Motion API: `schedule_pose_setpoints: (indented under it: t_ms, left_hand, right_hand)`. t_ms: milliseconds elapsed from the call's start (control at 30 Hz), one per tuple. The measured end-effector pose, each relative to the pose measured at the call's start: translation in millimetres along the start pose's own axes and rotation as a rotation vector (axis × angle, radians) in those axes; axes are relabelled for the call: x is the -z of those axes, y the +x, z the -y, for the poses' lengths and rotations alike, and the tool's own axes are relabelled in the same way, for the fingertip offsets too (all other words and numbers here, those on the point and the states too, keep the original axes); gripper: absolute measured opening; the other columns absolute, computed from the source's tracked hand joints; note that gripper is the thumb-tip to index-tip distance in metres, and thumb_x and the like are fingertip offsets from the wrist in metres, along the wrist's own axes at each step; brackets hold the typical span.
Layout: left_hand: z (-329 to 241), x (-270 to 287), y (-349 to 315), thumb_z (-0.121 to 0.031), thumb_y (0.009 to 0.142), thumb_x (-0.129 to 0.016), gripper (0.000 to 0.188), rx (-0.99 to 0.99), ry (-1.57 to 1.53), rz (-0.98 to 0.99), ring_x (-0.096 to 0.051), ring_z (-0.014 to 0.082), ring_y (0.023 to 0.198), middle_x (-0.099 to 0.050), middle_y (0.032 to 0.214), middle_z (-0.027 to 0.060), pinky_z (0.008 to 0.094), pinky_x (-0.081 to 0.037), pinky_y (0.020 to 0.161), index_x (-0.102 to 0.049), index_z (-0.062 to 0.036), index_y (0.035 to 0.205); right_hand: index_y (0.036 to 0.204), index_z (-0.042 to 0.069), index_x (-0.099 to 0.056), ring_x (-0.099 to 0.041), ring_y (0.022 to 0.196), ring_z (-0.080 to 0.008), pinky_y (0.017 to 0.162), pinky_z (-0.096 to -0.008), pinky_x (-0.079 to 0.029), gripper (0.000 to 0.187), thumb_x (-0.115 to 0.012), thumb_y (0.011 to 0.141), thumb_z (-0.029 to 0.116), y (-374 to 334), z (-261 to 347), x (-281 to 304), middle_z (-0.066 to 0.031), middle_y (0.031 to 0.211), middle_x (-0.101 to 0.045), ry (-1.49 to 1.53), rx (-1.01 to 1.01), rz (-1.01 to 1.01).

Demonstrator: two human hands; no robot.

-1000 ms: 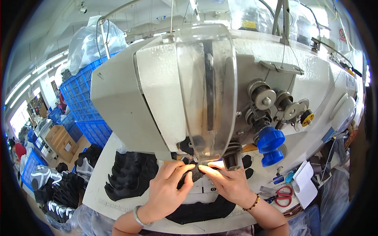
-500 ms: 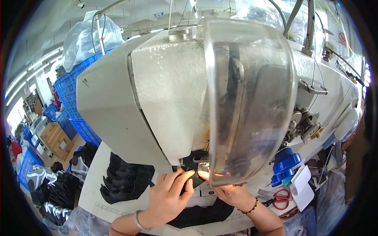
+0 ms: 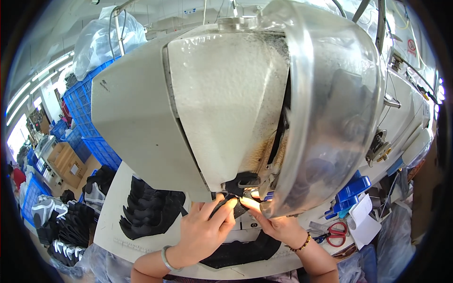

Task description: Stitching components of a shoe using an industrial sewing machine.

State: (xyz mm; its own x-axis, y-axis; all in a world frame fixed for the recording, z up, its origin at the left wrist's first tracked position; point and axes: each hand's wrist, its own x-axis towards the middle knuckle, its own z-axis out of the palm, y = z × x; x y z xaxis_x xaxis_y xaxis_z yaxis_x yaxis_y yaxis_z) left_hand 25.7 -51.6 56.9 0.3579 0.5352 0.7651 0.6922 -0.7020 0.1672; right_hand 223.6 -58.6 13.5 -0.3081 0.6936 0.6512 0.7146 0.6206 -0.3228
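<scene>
Under the head of a white sewing machine [image 3: 222, 94], both hands meet at the lit stitching area. My left hand [image 3: 203, 233], a pale bangle on its wrist, has thumb and fingers closed on a small black fabric piece [image 3: 242, 209]. From the other side my right hand [image 3: 282, 230], wearing a beaded bracelet, pinches the same piece by its right edge. The fingers partly cover the fabric, and the needle cannot be made out. A curved black piece [image 3: 243, 253] lies on the white table just below the hands.
A clear plastic guard [image 3: 335, 118] bulges above my right hand. Overlapping black pieces [image 3: 153, 212] lie left of my left hand. Red-handled scissors [image 3: 336, 234], white paper [image 3: 364, 221] and a blue plastic part [image 3: 349, 193] sit at right. Blue crates [image 3: 80, 106] stand at left.
The machine head and clear guard appear larger, with the guard shifted right, showing more of the mechanism beside the stitching area. Both hands stay at nearly the same spot, still on the fabric.
</scene>
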Motion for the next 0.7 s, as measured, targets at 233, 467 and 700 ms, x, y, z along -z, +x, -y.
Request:
schedule_pose_setpoints:
  t_ms: [233,467,700]
  left_hand:
    - [2.0,1.1,0.6,0.0,0.069,-0.069,0.027,0.001,-0.025,0.003,-0.053,0.0245,0.065,-0.058,0.089,0.0064,0.0354,-0.042,0.058,-0.066,-0.0079,0.096]
    - [0.5,3.3,2.4,0.001,0.069,-0.069,0.027,-0.025,-0.006,0.0,-0.054,0.0247,0.064,-0.058,0.087,0.0067,0.035,-0.043,0.057,-0.067,-0.0069,0.095]
    - [0.5,3.1,2.1,0.001,0.07,-0.069,0.027,0.02,-0.023,0.026,-0.061,0.0237,0.071,-0.063,0.092,0.0093,0.0322,-0.049,0.056,-0.068,-0.0073,0.096]
  right_hand:
    - [0.115,0.013,-0.067,-0.062,0.082,-0.0224,0.069,-0.0317,-0.05,0.035,-0.072,0.08,0.008,0.4,-3.6,-4.7,-0.009,0.103,-0.065,-0.009,0.045,-0.039]
    - [0.11,0.011,-0.069,-0.062,0.082,-0.023,0.069,-0.0323,-0.05,0.032,-0.074,0.078,0.007,0.7,-1.2,-4.2,-0.0088,0.1,-0.065,-0.123,0.092,-0.088]
    - [0.112,0.016,-0.069,-0.062,0.086,-0.0214,0.074,-0.0311,-0.05,0.034,-0.074,0.078,0.01,1.8,0.5,-2.2,-0.0056,0.1,-0.066,0.009,0.026,-0.063]
